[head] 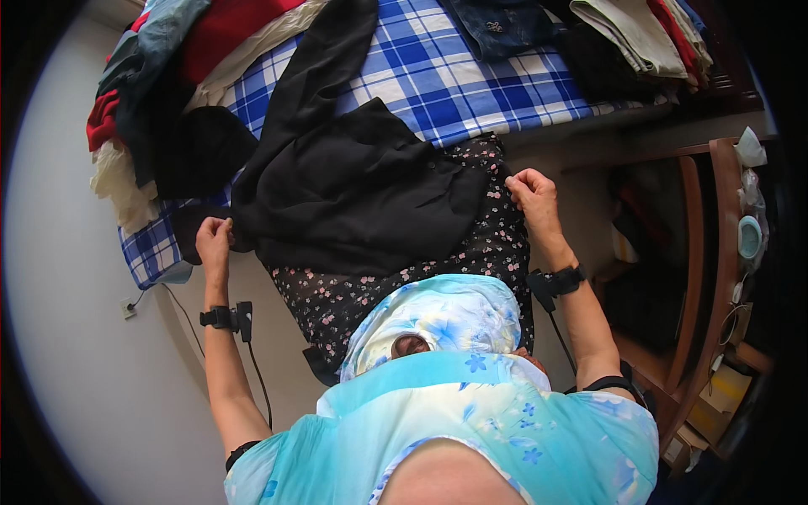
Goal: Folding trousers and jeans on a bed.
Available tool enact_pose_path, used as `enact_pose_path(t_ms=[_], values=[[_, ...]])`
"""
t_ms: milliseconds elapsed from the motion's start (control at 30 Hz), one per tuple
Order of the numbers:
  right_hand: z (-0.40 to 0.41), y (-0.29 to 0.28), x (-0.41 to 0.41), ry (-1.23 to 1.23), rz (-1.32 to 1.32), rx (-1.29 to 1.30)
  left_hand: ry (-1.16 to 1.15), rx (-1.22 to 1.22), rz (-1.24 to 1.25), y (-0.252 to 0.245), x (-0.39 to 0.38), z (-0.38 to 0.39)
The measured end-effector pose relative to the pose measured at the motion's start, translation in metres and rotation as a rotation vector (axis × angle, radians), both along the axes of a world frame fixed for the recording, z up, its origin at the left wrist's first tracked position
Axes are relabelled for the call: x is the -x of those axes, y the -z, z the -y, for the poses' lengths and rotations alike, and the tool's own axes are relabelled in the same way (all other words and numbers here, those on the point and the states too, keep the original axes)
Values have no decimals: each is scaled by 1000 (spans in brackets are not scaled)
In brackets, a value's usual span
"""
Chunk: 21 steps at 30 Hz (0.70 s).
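Note:
A black long-sleeved garment [360, 196] with a small button lies spread from the bed edge towards my lap. One of its sleeves [315, 69] stretches away over the blue-and-white checked bed cover [435, 69]. At the left, my left hand [214, 243] pinches a dark part of the garment between thumb and fingers. My right hand [536, 197] has its fingertips drawn together at the right edge of a black fabric with small pink flowers [499, 227]; what is between them is too small to tell. This flowered fabric lies under the garment and reaches my lap.
Heaped clothes [151, 82] cover the bed's left side. Folded jeans [505, 28] and a pile of folded clothes [637, 38] lie at the far right. An open wooden cabinet [688, 265] stands right of me. A cable runs near a wall socket [128, 308].

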State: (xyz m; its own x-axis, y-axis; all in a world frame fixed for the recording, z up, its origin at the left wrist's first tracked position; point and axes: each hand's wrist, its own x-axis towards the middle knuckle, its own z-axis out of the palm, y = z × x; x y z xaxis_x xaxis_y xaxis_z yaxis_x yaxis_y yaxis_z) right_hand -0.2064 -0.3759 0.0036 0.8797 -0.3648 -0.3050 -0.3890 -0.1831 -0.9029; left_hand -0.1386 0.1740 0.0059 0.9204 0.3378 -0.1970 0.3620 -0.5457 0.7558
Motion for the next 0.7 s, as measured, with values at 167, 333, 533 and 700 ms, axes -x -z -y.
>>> enact_pose_path(t_ms=[167, 333, 533, 700], values=[[-23, -17, -13, -148, 141, 199, 177, 25, 27, 21, 28, 25], [-40, -13, -34, -484, 313, 657, 340, -239, 97, 16, 26, 36], [-34, 6, -40, -553, 182, 708, 313, -77, -89, 16, 31, 20], [-16, -49, -34, -416, 60, 62, 262, -294, -58, -16, 30, 19]])
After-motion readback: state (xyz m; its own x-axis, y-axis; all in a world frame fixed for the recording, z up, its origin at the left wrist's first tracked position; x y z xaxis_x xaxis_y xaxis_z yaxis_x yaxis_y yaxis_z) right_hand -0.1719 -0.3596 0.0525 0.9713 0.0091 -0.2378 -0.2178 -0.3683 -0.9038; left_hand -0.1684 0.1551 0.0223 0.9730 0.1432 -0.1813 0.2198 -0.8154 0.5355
